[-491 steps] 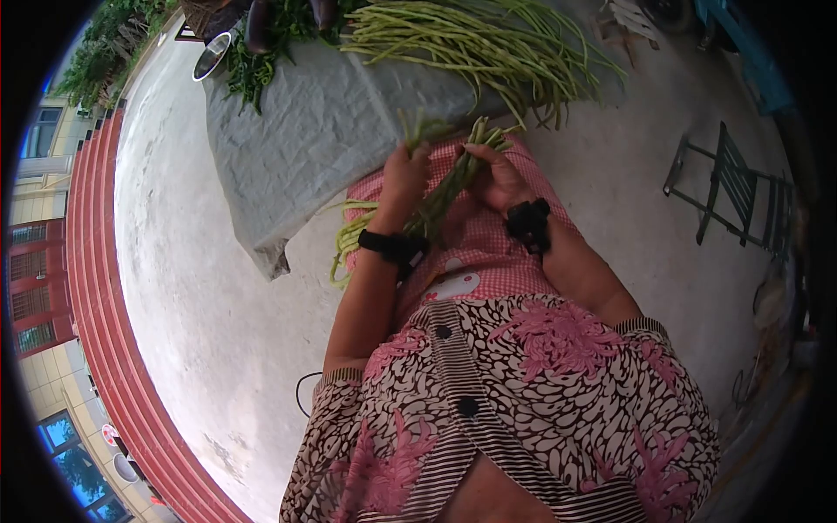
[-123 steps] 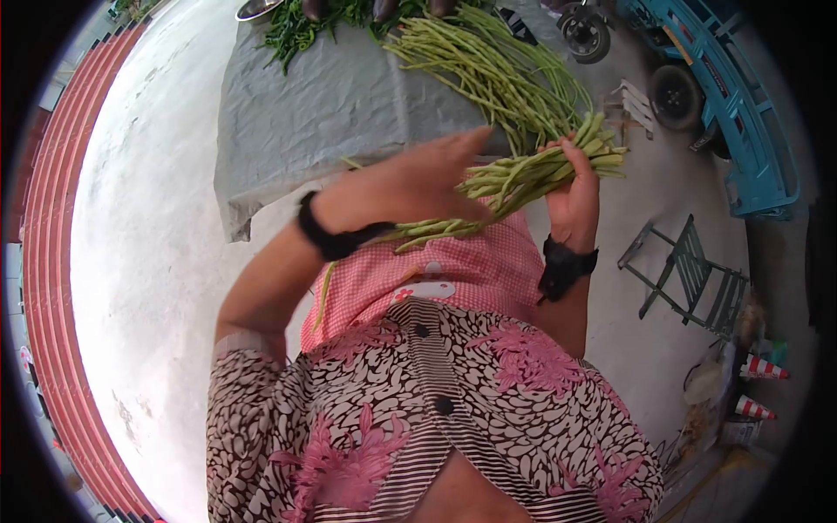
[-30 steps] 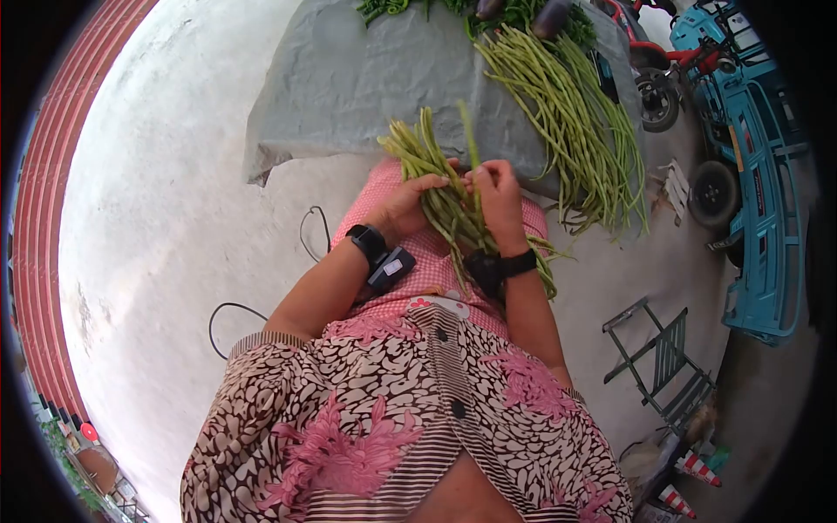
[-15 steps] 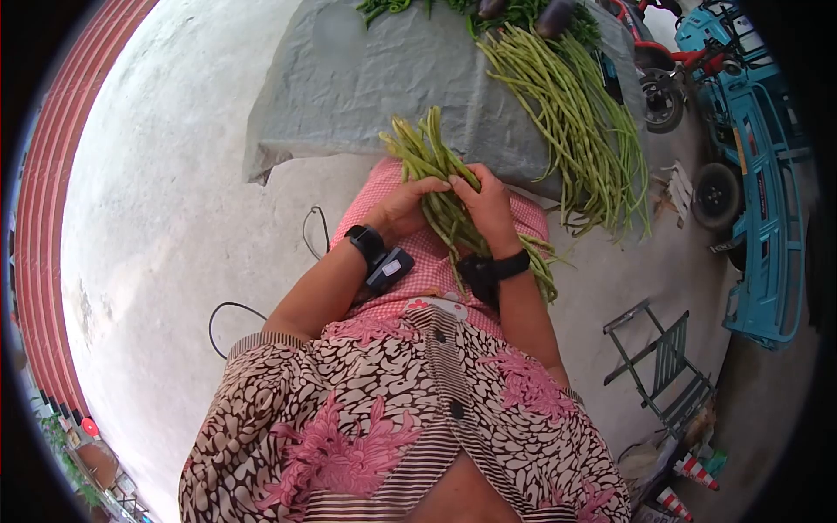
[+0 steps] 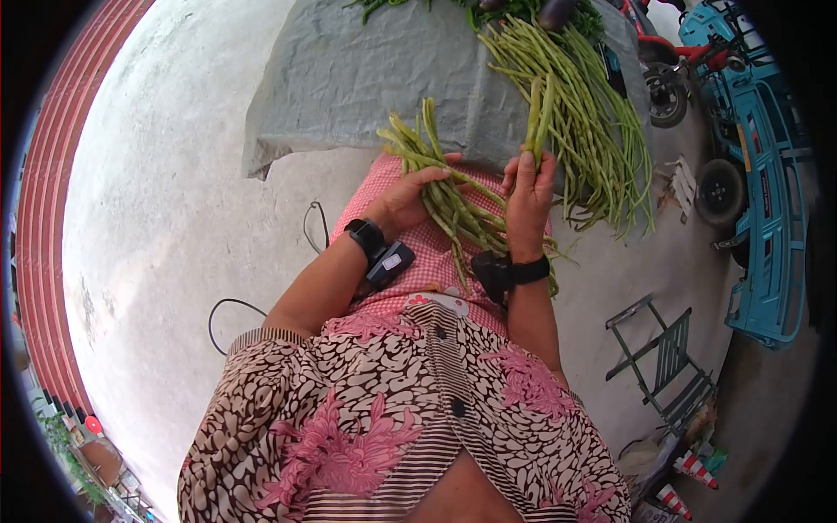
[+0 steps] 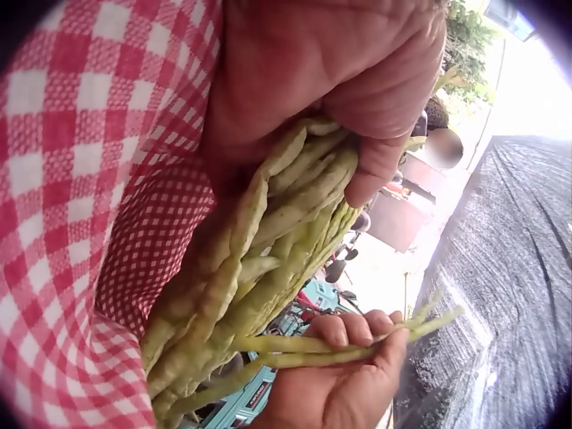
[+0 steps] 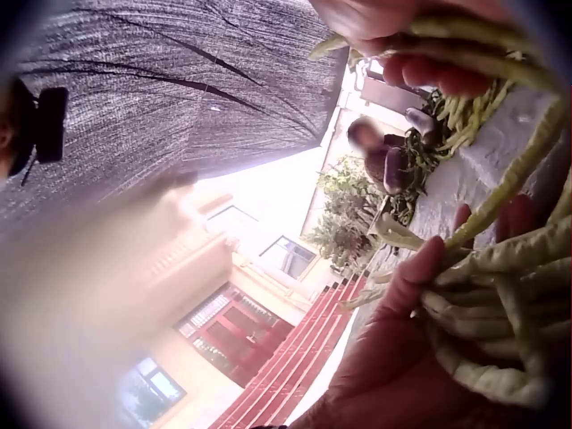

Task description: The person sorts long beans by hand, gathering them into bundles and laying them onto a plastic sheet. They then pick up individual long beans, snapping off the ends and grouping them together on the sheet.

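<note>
In the head view, my left hand (image 5: 403, 202) grips a loose bundle of long beans (image 5: 443, 209) over the pink-checked apron (image 5: 370, 187). The left wrist view shows its thumb and fingers curled round the bundle (image 6: 268, 241). To the right, my right hand (image 5: 528, 209) pinches a couple of long beans (image 5: 540, 113), with their ends pointing up. In the left wrist view, these pinched beans (image 6: 308, 355) run from the right hand back to the bundle. The right wrist view has my left hand (image 7: 384, 357) below and the right-hand fingers (image 7: 438, 75) above.
Ahead is a low surface covered by a grey sheet (image 5: 366, 78). A heap of long beans (image 5: 575, 113) lies on its right side, with eggplants (image 5: 555, 13) and leafy greens behind. A folding stool (image 5: 667, 357) and a blue three-wheeled cart (image 5: 763, 200) stand to the right.
Over the last half second, my right hand has moved right, away from the bundle, with a couple of beans. Four seconds ago the right hand held the bundle; now the left does.
</note>
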A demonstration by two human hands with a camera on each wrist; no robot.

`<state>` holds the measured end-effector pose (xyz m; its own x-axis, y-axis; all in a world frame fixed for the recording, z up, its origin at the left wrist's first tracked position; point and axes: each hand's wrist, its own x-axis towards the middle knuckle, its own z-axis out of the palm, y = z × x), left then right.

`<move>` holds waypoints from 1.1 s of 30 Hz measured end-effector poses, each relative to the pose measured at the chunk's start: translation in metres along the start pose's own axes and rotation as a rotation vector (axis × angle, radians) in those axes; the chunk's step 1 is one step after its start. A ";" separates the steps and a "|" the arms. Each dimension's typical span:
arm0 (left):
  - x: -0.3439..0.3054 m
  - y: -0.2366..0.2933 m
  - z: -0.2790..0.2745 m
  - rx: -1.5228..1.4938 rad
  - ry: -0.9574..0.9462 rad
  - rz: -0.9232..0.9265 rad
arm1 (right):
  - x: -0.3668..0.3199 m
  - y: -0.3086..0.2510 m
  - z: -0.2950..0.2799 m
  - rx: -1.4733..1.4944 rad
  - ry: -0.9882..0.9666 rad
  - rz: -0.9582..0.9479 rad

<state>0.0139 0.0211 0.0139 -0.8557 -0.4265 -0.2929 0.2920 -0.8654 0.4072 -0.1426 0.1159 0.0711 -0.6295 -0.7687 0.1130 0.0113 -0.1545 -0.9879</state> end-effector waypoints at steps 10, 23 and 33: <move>0.011 -0.007 -0.023 0.006 -0.027 -0.017 | -0.004 0.037 0.024 -0.737 -0.335 -0.512; 0.011 -0.003 -0.011 0.026 -0.061 -0.009 | 0.002 0.025 0.003 -0.706 -0.328 -0.126; 0.013 0.000 -0.006 -0.003 -0.118 -0.004 | -0.001 0.036 0.020 0.083 -0.036 0.138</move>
<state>0.0056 0.0136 0.0045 -0.9013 -0.3890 -0.1908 0.2891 -0.8679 0.4039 -0.1264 0.0987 0.0375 -0.5897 -0.8074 -0.0176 0.1603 -0.0956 -0.9824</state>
